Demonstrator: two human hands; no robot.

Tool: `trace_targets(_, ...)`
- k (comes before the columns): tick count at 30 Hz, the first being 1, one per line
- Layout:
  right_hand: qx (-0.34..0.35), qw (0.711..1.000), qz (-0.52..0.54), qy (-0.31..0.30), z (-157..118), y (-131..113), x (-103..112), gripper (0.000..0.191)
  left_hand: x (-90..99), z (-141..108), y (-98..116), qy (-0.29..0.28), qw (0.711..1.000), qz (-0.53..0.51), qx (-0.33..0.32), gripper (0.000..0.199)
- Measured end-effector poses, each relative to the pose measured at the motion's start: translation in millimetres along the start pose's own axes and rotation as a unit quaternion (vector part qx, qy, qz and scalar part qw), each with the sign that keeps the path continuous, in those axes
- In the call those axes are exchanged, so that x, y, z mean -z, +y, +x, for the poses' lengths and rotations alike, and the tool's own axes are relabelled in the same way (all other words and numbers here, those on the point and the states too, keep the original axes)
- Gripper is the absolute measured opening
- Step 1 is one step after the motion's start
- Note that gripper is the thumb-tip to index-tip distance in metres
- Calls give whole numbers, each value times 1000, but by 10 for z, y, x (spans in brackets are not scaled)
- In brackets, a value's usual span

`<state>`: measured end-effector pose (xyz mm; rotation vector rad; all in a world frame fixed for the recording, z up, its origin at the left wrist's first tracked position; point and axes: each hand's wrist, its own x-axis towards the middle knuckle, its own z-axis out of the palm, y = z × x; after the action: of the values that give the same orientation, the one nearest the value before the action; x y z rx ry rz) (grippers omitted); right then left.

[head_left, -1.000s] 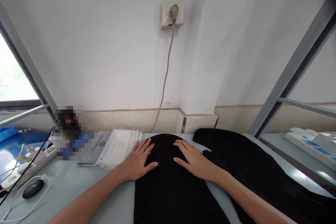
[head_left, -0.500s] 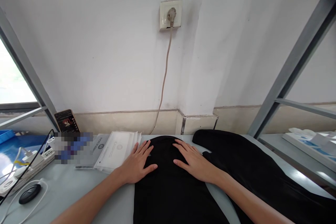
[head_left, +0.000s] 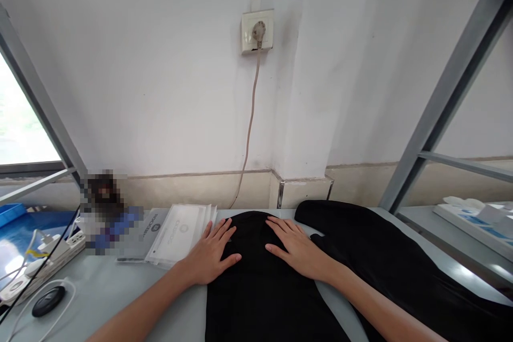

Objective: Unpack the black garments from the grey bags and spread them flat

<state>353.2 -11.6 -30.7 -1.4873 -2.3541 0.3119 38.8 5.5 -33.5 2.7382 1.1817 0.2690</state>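
Note:
A piece of black cloth point(head_left: 260, 299) lies flat on the grey table point(head_left: 132, 294) in front of me; its far end is rounded and its near end runs out of view. On its left edge rests my left hand point(head_left: 210, 253), palm down with the fingers spread and the thumb pointing inward. My right hand point(head_left: 294, 247) lies flat on the right edge in the same way. Neither hand grips anything. Right of my right arm is a second black cloth piece point(head_left: 385, 256), long and curved, partly covered by that forearm.
Left of my left hand are clear and grey plastic bags point(head_left: 176, 235). Farther left are a power strip point(head_left: 60, 254), a black mouse-like object point(head_left: 48, 301) with a white cable, and a blue tray point(head_left: 10, 214). A wall socket point(head_left: 257, 32) with a cord is ahead. Metal posts point(head_left: 444, 91) flank the table.
The view has tipped up slightly, so things sit a little lower. Both hands stay in place on the black cloth. The phone at the left is now blurred over.

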Motion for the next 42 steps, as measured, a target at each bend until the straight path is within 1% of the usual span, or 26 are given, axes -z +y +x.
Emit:
trace_targets(5,8,1000,-1,13,8,26,-19,69,-32,0,-26,15,1000,7,-10,72)
trace_targets(14,-5,1000,9,2,3,-42,35,70,-21,-9,-22,8,1000,-1,-8,72)
trace_targets(19,-9,1000,7,1,5,-52,36,73,-35,-10,-36,18,1000,4,-18,70)
trace_targets(27,-5,1000,6,19,24,-20,3,70,-18,-8,-22,11,1000,-4,-11,70)
trace_targets(33,-19,1000,5,8,24,-38,17,71,0,-5,-7,3,1000,-7,-5,70)
trace_targets(42,-13,1000,10,12,18,-56,32,71,20,-4,11,-4,1000,-20,-1,71)
